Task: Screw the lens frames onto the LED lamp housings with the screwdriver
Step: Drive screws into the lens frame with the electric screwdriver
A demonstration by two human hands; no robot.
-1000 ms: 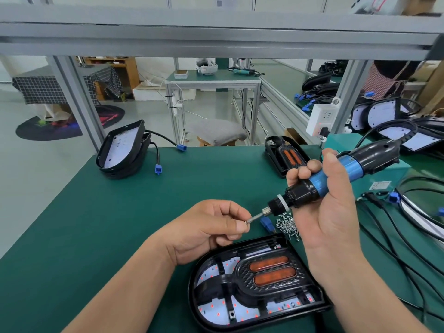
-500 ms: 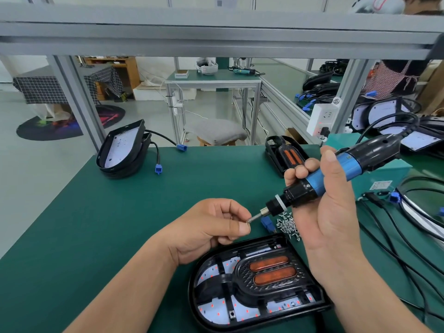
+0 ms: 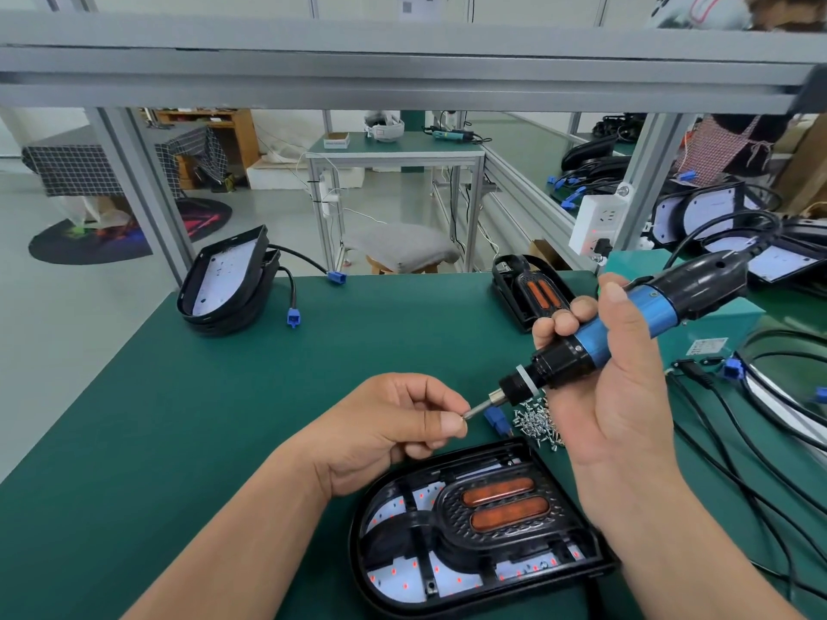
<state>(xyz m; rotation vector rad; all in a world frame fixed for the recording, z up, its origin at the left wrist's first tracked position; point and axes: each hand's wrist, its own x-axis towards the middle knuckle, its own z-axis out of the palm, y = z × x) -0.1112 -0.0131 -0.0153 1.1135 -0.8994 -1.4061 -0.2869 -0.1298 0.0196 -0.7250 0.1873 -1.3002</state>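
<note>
A black LED lamp housing (image 3: 385, 575) lies on the green mat at the front, with a black lens frame (image 3: 501, 507) holding two orange lenses seated in it. My right hand (image 3: 613, 396) grips the blue-and-black electric screwdriver (image 3: 626, 324), tilted with its bit pointing down-left. My left hand (image 3: 394, 422) pinches a small screw against the bit tip (image 3: 467, 413), just above the housing's far edge. A heap of loose screws (image 3: 537, 422) lies behind the housing, partly hidden by my right hand.
A stack of lamp housings (image 3: 223, 284) with blue-plugged cables stands at the back left. Another assembled lamp (image 3: 528, 293) sits at the back centre. Black cables (image 3: 738, 440), a teal box (image 3: 707, 324) and more housings (image 3: 716, 212) crowd the right. An aluminium beam (image 3: 402, 60) crosses overhead.
The screwdriver and my right hand have drifted slightly up and left; my left hand keeps pinching at the bit tip.
</note>
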